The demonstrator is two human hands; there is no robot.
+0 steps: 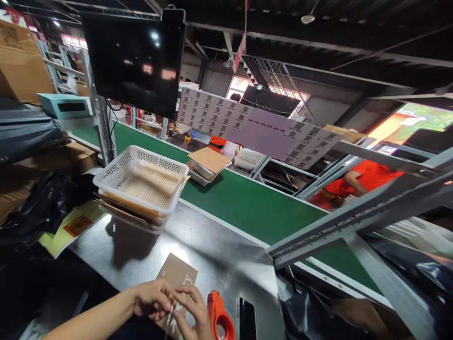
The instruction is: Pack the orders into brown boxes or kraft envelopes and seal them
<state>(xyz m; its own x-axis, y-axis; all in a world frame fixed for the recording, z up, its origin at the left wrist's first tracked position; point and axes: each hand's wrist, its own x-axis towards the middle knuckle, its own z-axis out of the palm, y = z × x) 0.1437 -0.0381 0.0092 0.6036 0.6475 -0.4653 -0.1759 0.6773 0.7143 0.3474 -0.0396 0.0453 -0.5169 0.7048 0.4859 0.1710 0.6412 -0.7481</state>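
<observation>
At the bottom of the view, my left hand [151, 298] and my right hand [193, 313] meet over a small flat brown cardboard piece [177, 275] lying on the steel worktable [198, 245]. Both hands pinch something small and pale between the fingertips; I cannot make out what it is. An orange tape dispenser [219, 316] lies just right of my right hand, touching the table. A dark flat device [246, 321] sits beside the dispenser.
A stack of white perforated baskets [139, 182] stands at the table's back left. A green conveyor belt [247, 203] carries a tray with a cardboard box [208, 163]. A monitor [132, 59] hangs above. A person in orange [357, 182] works beyond the belt. Black bags [38, 208] lie left.
</observation>
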